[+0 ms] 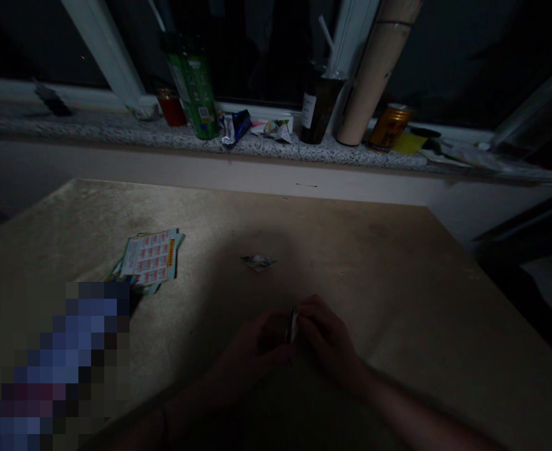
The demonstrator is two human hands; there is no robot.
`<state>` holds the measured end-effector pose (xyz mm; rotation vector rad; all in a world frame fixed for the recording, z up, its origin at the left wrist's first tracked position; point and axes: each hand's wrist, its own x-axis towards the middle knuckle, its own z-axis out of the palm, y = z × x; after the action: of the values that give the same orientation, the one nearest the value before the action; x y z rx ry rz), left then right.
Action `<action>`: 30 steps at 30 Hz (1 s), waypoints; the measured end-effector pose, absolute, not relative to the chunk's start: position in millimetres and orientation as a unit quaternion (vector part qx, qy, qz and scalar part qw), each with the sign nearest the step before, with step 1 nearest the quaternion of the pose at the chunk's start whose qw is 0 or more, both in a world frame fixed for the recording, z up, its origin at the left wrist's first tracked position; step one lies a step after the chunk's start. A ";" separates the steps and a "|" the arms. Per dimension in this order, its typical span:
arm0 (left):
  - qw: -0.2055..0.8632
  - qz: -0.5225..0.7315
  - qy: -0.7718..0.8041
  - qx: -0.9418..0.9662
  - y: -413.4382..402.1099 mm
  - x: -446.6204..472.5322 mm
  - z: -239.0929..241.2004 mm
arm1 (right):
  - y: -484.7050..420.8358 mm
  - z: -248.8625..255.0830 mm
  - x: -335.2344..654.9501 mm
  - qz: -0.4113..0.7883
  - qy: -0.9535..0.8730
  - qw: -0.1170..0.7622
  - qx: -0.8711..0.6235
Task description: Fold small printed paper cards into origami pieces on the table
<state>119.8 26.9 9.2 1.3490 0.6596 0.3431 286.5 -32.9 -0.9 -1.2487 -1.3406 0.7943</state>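
Note:
Over the dim near middle of the table, my left hand and my right hand meet around a small folded paper, seen almost edge-on. The fingers of both hands are closed on it, the left from its left side and the right from its right. Beyond them a folded paper piece with a printed pattern lies flat, roughly a triangle in outline. To the left is a loose stack of printed paper sheets, the top one bearing rows of red print. Shadow hides the fine detail of the fingers.
The table ends at a wall below a speckled windowsill. On the sill stand a green tube, a dark cup with a straw, a wooden pole and an orange can. Pixelation covers the lower left.

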 end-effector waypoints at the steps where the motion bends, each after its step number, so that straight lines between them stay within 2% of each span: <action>1: 0.719 0.156 0.299 0.608 26.9 120.0 9.1 | -33.3 -1.0 286.3 0.330 -0.571 0.539 -0.524; 8: 0.724 0.173 0.294 0.600 27.1 120.7 5.9 | -39.8 0.1 286.9 0.319 -0.607 0.515 -0.515; 16: 0.672 0.158 0.329 0.644 28.0 124.2 10.9 | -42.6 0.8 288.0 0.343 -0.622 0.496 -0.500; 21: 0.686 0.149 0.344 0.624 28.7 124.8 11.7 | -43.9 0.6 286.9 0.336 -0.623 0.488 -0.510; 30: 0.720 0.146 0.326 0.595 33.0 122.9 13.7 | -43.0 -4.2 288.4 0.206 -0.675 0.501 -0.500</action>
<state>122.9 33.0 13.7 1.3149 0.7211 0.3225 288.4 -43.0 -4.2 -1.2098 -1.6327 0.4980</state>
